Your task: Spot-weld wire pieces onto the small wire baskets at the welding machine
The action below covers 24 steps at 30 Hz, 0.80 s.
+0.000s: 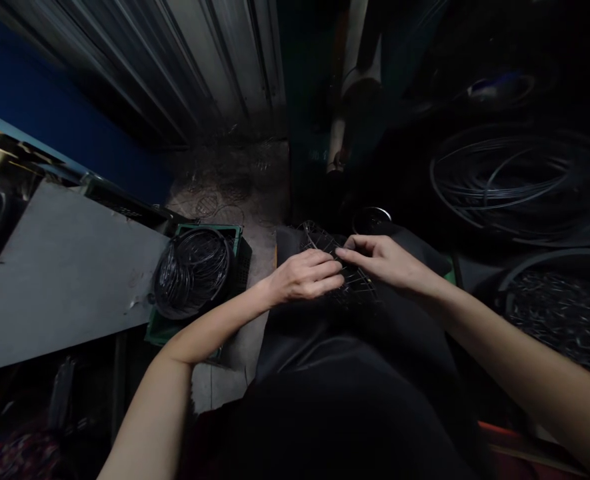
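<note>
Sitting over my own dark-clothed lap (355,373), I work both bare hands on a wire mesh frame (347,280) that rests on my knees, just ahead of me. My left hand (302,277) lies on the frame's near left part, its grip closed, fingers curled down and pinched onto the thin wires. My right hand (382,260) meets it from the other side, fingertips pressed together on the same wires, so the two hands touch or nearly touch at the frame's middle; what exactly sits between the fingertips is too small and dark to tell.

To my left, beyond the forearm, a green crate (225,233) stands on the floor and holds a bundle of black wire rings (192,270), leaning against its rim. Beside the crate a grey flat surface (59,280) slants across the left of the view.

To my right, a dark round tub (555,263) holds a mass of small dark pieces (565,313), blurred in the shade. Above it, large coils of wire (515,180) lie in the gloom.

Farther out, just past my knees, a small round metal rim (372,217) catches light. The concrete floor (229,180) beyond carries loose wire shapes, and corrugated metal sheeting (189,60) closes the far end, with a blue wall (49,113) at left.
</note>
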Available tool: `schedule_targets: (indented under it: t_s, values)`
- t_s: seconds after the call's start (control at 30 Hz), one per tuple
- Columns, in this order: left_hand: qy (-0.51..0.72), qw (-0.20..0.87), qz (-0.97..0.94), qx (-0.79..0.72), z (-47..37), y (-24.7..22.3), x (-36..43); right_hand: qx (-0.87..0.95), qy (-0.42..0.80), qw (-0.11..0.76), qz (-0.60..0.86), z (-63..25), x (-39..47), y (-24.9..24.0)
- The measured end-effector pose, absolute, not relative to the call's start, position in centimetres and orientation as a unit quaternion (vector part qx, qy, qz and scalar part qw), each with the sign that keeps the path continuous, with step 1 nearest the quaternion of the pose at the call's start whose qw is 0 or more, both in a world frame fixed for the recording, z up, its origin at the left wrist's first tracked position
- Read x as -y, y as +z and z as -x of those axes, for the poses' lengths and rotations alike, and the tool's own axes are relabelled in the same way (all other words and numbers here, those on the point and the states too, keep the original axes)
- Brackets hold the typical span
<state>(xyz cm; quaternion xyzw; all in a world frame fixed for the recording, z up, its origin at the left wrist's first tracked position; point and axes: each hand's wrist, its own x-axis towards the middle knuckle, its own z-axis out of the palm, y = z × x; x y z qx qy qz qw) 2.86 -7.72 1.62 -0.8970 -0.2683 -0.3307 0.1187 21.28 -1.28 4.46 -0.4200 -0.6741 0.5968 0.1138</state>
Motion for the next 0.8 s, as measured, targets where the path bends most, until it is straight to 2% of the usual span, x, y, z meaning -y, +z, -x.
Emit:
schedule_targets:
  t_s: [0.43,0.63,0.8]
  values:
    - [-0.371,0.154,0.868,0.292,-5.1,-0.2,10.3,0.71,0.539,0.091,0.445,-21.7,3.5,2.6]
    - [-0.27,0.136,0.9,0.314,-4.7,0.1,11.0,0.697,0.533,0.095,0.471,-21.5,4.3,1.8]
    - [-0.233,0.07,0.92,0.306,-2.6,1.0,10.3,0.638,0.602,0.102,0.47,-22.3,4.3,0.9]
